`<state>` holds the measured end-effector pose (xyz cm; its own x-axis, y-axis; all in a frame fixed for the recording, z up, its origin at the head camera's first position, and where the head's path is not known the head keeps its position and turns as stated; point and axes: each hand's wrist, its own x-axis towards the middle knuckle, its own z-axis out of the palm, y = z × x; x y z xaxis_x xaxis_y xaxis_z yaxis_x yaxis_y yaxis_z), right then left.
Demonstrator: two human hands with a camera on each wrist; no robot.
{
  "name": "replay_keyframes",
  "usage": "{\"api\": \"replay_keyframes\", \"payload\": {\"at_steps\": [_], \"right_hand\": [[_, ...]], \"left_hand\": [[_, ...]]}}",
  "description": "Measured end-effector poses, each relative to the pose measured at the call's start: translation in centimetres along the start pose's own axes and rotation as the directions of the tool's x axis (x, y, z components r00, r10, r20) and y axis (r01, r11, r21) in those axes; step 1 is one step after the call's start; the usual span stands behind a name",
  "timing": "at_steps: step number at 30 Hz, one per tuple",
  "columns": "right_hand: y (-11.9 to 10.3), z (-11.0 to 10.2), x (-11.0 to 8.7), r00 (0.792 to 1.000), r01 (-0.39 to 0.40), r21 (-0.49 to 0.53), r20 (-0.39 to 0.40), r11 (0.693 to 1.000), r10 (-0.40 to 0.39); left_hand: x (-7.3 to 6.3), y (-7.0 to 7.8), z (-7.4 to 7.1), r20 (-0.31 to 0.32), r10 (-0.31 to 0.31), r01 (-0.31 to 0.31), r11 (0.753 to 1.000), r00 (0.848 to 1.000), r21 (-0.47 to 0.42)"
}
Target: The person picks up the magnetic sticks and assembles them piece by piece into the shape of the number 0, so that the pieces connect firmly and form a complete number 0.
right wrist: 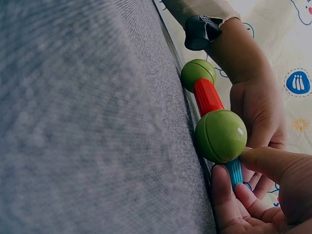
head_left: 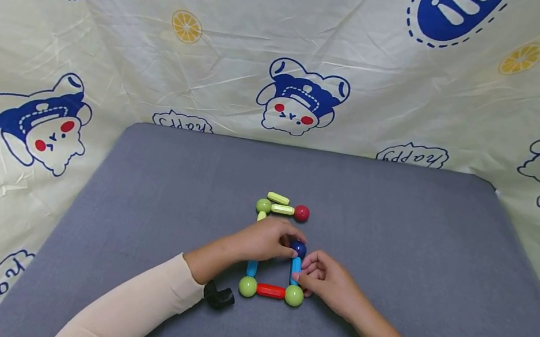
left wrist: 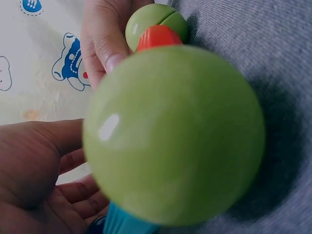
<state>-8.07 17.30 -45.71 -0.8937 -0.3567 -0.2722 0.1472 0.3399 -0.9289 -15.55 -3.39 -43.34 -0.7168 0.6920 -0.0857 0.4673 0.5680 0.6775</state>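
Observation:
My left hand reaches over the layout and grips a dark blue ball between thumb and fingers. Below that ball runs a blue ribbed rod, which my right hand pinches from the right side. The rod's near end meets a green ball. A red rod links this ball to another green ball at the left. From there a second blue rod goes away under my left hand, which hides part of that side. In the right wrist view, my fingertips close around the blue rod.
Beyond my left hand, a light green ball joins a yellow-green rod that ends at a dark red ball. Another yellow-green rod lies loose behind them. Everything lies on a grey cloth-covered table, with a patterned white sheet behind.

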Motion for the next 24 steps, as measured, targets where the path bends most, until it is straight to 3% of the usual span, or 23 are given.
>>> {"api": "replay_keyframes", "payload": {"at_steps": [11,18,24], "right_hand": [[0.0,0.0,0.0,1.0,0.004,0.0,0.006,1.0,-0.004],[0.0,0.0,0.1,1.0,-0.011,-0.017,-0.007,1.0,0.011],[0.2,0.1,0.1,0.999,-0.038,-0.026,-0.024,0.999,0.038]], "left_hand": [[-1.1,-0.3,-1.5,-0.088,-0.004,0.002,1.0,0.996,-0.024],[-2.6,-0.9,-2.5,-0.154,-0.05,0.044,0.998,0.987,-0.042],[-4.1,-2.2,-2.4,-0.187,-0.084,0.082,0.996,0.979,-0.02]]}}
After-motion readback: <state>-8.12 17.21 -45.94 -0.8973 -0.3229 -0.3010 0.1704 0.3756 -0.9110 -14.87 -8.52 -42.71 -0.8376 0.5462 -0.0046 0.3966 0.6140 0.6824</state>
